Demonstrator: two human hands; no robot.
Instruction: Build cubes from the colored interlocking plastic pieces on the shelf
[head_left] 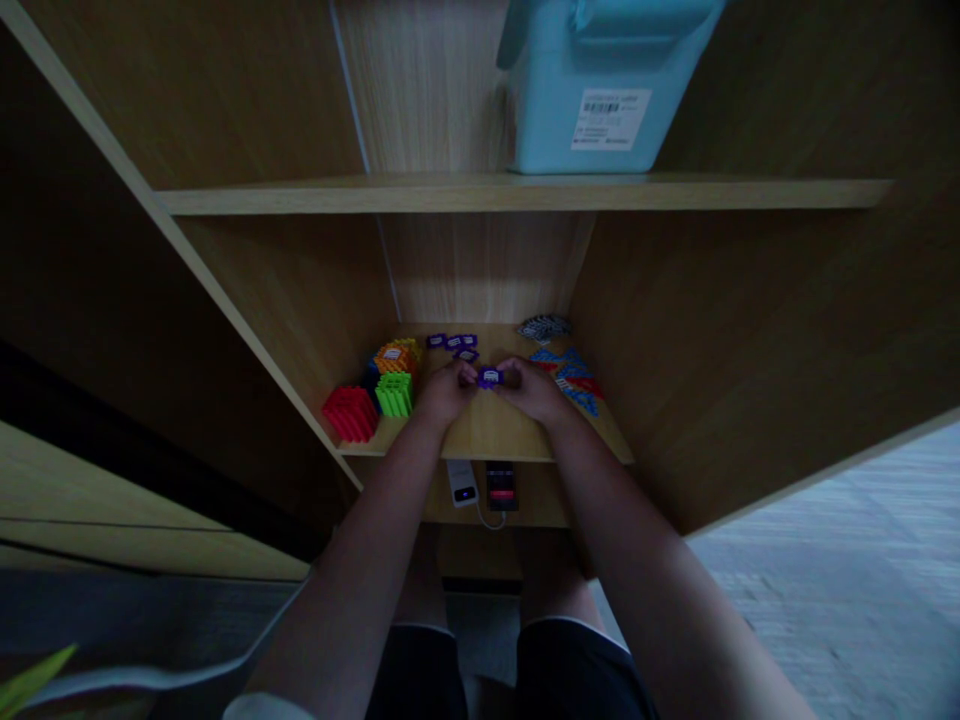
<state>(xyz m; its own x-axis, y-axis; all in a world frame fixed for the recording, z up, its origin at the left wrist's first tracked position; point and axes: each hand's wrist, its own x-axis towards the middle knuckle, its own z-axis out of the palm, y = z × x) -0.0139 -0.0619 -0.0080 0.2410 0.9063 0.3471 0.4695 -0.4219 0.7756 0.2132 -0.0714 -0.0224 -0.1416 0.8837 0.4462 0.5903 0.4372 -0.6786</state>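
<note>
A small purple wrapped packet (490, 377) with a pale label is held between both hands over the middle shelf. My left hand (448, 388) pinches its left end, and my right hand (531, 388) has its fingers closed at the right end. Just behind my left hand lie several similar purple packets (455, 342) on the shelf board. To the right of my right hand are flat blue and red pieces (574, 380), partly hidden by that hand. A dark patterned pile (544, 328) sits behind them.
Left on the shelf stand red (351, 414), green (394, 394) and orange (397, 356) ridged blocks. Overhead, a light blue bin (600, 90) rests on the upper shelf (480, 195). Below the board lie a phone (501, 484) and a white device (462, 482) with a cable.
</note>
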